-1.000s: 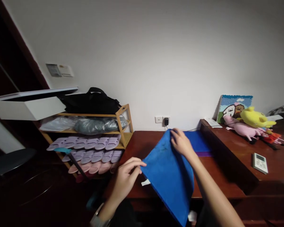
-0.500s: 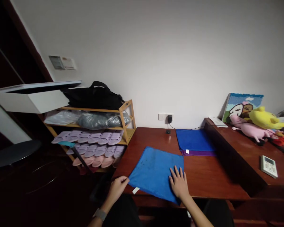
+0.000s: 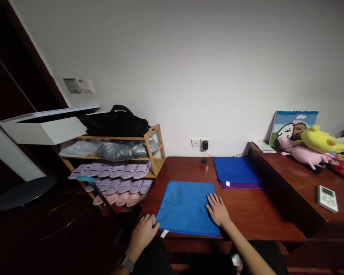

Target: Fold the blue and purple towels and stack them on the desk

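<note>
A blue cloth point(image 3: 186, 208) with dark smudges lies spread nearly square on the brown wooden table point(image 3: 257, 210), its white tag point(image 3: 164, 233) at the front left. My left hand point(image 3: 143, 233) is closed, fingers curled together at the cloth's left front corner; the fingertips are partly hidden. Flat on the cloth's right edge rests my right hand point(image 3: 219, 212), open with fingers stretched out. Behind it, a folded darker blue cloth point(image 3: 237, 169) lies on top of a purple cloth point(image 3: 243, 185).
A shoe rack point(image 3: 153, 152) with lilac and pink slippers stands left, a black bag point(image 3: 117, 121) on top. To the right, a raised ledge point(image 3: 297, 183) holds plush toys point(image 3: 323, 139) and a white remote-like device point(image 3: 327, 198). A black plug point(image 3: 205, 145) sits in the wall socket.
The near blue cloth has turned from a slant to lie squarer with the table edge. My right hand has shifted slightly up; my left hand's pinch has become a looser curl.
</note>
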The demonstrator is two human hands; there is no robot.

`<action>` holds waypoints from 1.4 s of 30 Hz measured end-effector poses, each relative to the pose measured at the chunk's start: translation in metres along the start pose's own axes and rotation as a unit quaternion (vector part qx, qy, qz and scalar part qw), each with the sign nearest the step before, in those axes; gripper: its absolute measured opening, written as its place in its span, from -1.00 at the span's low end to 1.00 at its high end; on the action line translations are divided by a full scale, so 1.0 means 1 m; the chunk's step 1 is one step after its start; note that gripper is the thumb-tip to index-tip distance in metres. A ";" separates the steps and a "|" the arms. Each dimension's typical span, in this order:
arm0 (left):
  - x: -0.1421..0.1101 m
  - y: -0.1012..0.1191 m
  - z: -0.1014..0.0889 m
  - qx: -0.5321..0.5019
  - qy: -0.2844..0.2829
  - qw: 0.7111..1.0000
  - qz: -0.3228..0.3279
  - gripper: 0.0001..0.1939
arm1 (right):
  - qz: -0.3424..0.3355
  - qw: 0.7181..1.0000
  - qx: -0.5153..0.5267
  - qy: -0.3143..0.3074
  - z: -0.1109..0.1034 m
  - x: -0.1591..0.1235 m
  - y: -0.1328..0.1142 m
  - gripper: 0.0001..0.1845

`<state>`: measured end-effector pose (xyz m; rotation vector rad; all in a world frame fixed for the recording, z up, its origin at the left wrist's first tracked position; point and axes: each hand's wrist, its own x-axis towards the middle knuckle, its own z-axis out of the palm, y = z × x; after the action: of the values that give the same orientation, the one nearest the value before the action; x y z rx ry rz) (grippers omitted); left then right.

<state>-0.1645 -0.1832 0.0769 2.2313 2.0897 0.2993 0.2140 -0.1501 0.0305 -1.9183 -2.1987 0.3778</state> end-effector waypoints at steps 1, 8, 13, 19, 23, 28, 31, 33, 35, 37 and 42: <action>0.002 0.008 -0.002 0.023 0.036 0.999 0.026 -0.81 | 0.014 1.000 -0.001 0.002 0.002 -0.003 0.002 -0.29; 0.041 0.067 0.031 -0.008 0.074 0.980 0.186 -0.58 | 0.045 0.999 -0.011 -0.011 0.004 -0.015 0.005 -0.30; 0.051 0.058 0.073 0.017 0.037 0.982 0.184 -0.42 | 0.047 0.999 -0.012 0.024 0.001 -0.005 0.007 -0.33; 0.047 0.054 0.082 0.035 0.033 0.985 0.168 -0.39 | 0.076 0.995 0.002 0.068 -0.012 0.050 0.001 -0.34; 0.044 0.055 0.078 0.033 0.024 0.985 0.167 -0.37 | 0.095 0.995 0.000 0.006 -0.005 0.074 0.007 -0.27; 0.045 0.055 0.074 0.033 -0.017 0.989 0.147 -0.32 | 0.086 0.996 -0.002 0.019 0.009 0.074 0.016 -0.26; 0.058 0.078 0.074 0.017 0.007 0.991 0.134 -0.35 | 0.086 0.996 0.000 0.021 0.010 0.074 0.016 -0.27; 0.074 0.107 0.077 -0.003 0.026 0.988 0.153 -0.36 | 0.083 0.996 0.000 0.018 0.009 0.074 0.015 -0.26; 0.092 0.143 0.081 -0.022 0.021 0.980 0.197 -0.36 | 0.082 0.997 -0.002 0.015 0.008 0.074 0.015 -0.27; 0.111 0.176 0.088 -0.036 0.007 0.971 0.235 -0.36 | 0.080 0.997 -0.009 0.015 0.007 0.074 0.014 -0.28; 0.142 0.219 0.110 -0.050 -0.038 0.970 0.233 -0.34 | 0.071 0.997 -0.038 -0.003 0.007 0.072 0.014 -0.30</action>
<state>0.0790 -0.0494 0.0228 2.5977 1.4545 0.3281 0.2150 -0.0770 0.0181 -2.1222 -2.1164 0.3277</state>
